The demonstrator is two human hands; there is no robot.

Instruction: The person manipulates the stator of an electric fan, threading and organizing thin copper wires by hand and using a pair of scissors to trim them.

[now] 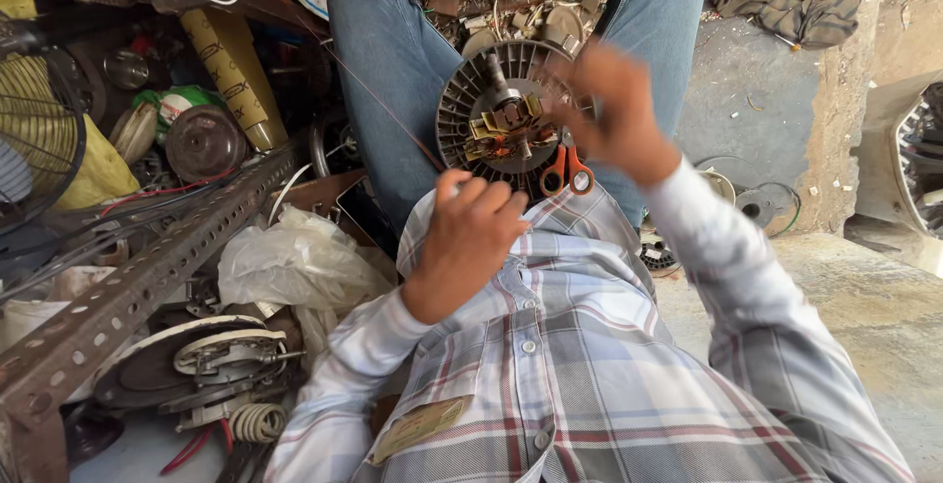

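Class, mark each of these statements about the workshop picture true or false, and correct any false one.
1. The round finned motor part rests on the person's lap. True.
2. The scissors have blue handles. False: the handles are orange.
3. The right hand is at the motor part's edge, blurred. True.
4. The left hand holds the scissors. False: it is curled just below the motor part, apart from the scissors.
5. A perforated metal angle bar runs across the clutter on the picture's left. True.
6. The person wears a plain black shirt. False: the shirt is pale plaid.
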